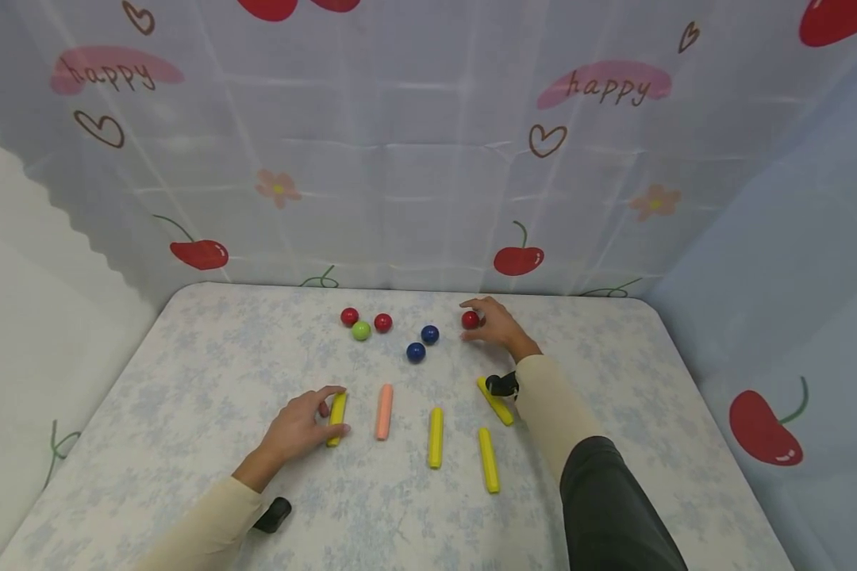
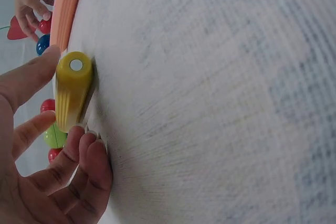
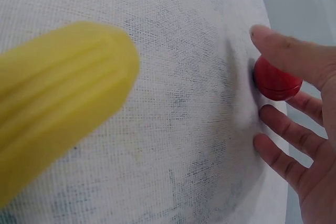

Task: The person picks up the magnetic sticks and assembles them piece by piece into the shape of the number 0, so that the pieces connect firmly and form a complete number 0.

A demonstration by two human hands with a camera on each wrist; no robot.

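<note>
My left hand [image 1: 296, 428] reaches around a yellow rod [image 1: 336, 419] on the table, thumb at its near end and index finger at its far end. In the left wrist view, this yellow rod [image 2: 74, 90] shows a round silvery disc in its end, and the fingers are spread loosely beside it. My right hand [image 1: 496, 323] is at the back of the table around a red ball [image 1: 470, 319]. In the right wrist view, the red ball [image 3: 275, 80] rests on the table between the thumb and the spread fingers, partly hidden by the thumb.
A peach rod [image 1: 384, 412] lies right of the left hand. Other yellow rods [image 1: 436, 438] lie farther right, one [image 1: 496, 403] beneath the right wrist. Two blue balls [image 1: 416, 352], a green ball [image 1: 360, 331] and two red balls [image 1: 382, 323] sit toward the back. A printed curtain [image 1: 414, 214] hangs behind.
</note>
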